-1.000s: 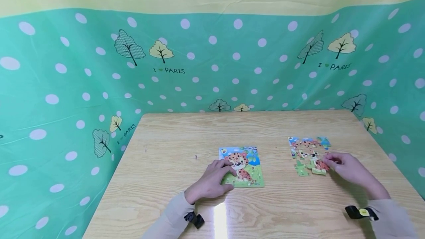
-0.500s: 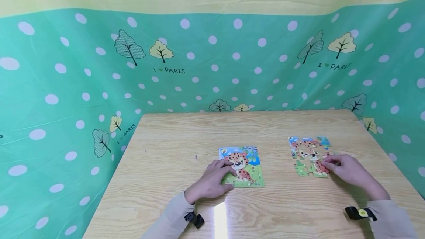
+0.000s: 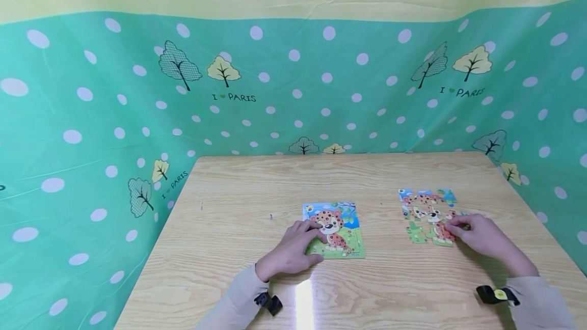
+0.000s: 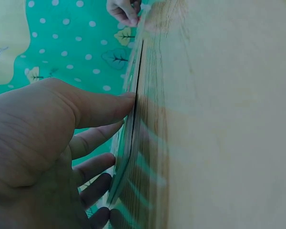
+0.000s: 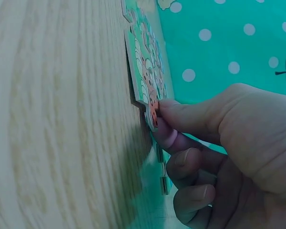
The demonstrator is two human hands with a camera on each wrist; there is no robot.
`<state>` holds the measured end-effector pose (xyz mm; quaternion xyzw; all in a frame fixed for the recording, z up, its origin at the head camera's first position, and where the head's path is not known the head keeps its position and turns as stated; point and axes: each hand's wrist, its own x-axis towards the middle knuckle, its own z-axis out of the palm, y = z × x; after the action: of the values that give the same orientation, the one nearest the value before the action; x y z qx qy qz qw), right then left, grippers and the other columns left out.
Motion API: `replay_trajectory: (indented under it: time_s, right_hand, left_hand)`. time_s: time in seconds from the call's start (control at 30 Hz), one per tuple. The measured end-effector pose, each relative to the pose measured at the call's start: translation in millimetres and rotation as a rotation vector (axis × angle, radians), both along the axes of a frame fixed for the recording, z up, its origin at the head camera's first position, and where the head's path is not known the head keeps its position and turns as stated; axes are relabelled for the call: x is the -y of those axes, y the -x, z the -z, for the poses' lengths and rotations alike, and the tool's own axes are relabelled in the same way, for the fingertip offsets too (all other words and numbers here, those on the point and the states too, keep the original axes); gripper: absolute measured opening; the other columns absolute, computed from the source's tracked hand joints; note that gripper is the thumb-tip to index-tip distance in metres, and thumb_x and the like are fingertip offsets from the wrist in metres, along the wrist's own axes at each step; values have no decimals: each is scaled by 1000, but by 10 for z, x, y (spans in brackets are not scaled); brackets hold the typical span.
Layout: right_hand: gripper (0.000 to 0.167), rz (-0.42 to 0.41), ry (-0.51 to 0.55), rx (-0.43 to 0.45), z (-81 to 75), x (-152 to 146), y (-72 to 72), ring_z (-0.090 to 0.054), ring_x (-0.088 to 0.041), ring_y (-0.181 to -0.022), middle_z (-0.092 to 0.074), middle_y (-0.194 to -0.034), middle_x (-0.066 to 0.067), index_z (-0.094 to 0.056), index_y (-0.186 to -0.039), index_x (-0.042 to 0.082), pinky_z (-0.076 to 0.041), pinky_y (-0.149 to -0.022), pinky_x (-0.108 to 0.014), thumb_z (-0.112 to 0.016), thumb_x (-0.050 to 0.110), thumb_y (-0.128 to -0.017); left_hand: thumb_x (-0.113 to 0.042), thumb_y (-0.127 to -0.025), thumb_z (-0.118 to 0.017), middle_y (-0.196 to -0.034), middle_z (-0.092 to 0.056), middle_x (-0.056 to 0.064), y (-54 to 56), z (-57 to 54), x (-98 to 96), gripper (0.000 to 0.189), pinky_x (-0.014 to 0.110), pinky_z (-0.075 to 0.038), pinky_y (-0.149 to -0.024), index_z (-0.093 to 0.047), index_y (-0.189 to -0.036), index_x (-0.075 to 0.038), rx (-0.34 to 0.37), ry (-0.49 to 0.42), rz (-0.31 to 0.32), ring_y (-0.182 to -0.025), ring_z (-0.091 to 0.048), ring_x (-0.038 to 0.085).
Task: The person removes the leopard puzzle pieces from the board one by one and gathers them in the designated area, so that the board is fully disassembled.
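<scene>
In the head view my left hand [image 3: 293,248] rests on a square board [image 3: 353,246] with a spotted leopard cub picture. Its thumb lies at the near edge, the fingers spread over the left part and covering some of it. My right hand [image 3: 481,236] pinches a jigsaw puzzle piece [image 3: 441,232] by its right-hand knob, between thumb and forefinger. That piece bears the cub's red spotted body, and in the right wrist view the piece [image 5: 151,102] sits low at the tabletop beside other pieces. Just left of it lies a green puzzle piece [image 3: 416,232].
Several more puzzle pieces form a loosely joined cub picture above the right hand, including a blue-green corner piece [image 3: 447,196]. Small dark specks [image 3: 271,216] dot the wooden table [image 3: 247,182]. A green dotted curtain [image 3: 293,80] hangs around its back and sides.
The pinched puzzle piece, slightly tilted a second ago, has come down level against its neighbours. My right hand shifted slightly with it. My left hand has stayed in place.
</scene>
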<state>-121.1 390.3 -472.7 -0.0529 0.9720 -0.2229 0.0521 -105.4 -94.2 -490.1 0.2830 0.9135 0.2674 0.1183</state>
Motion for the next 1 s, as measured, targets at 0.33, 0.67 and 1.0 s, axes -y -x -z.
replay_trajectory:
  time_s: [0.33, 0.67, 1.0]
  right_hand:
    - [35, 15, 61, 24, -65, 94, -55, -61, -16, -83, -77, -101, -11, -77, -116, 0, -46, -64, -28, -63, 30, -109]
    - [35, -36, 158, 42, -193, 474, -66, -50, -10, -74, -70, -94, -3, -76, -122, 1, -42, -59, -27, -64, 30, -108]
    - [28, -131, 240, 61, -147, 831, 4, -47, -8, -68, -66, -84, 0, -79, -118, 7, -39, -58, -26, -66, 29, -107]
  left_hand:
    - [-29, -96, -76, -156, -50, 1, -1, 0, -8, 32, 53, -35, -123, -70, -127, -24, 10, -6, -7, -142, -44, 24]
    - [-29, -96, -77, -157, -50, 1, 2, 5, -2, 31, 54, -35, -124, -69, -126, -25, 17, -14, -9, -142, -43, 24]
    - [-29, -96, -77, -157, -50, 1, 9, 16, 2, 32, 54, -34, -124, -69, -126, -26, 18, -20, -5, -141, -44, 24]
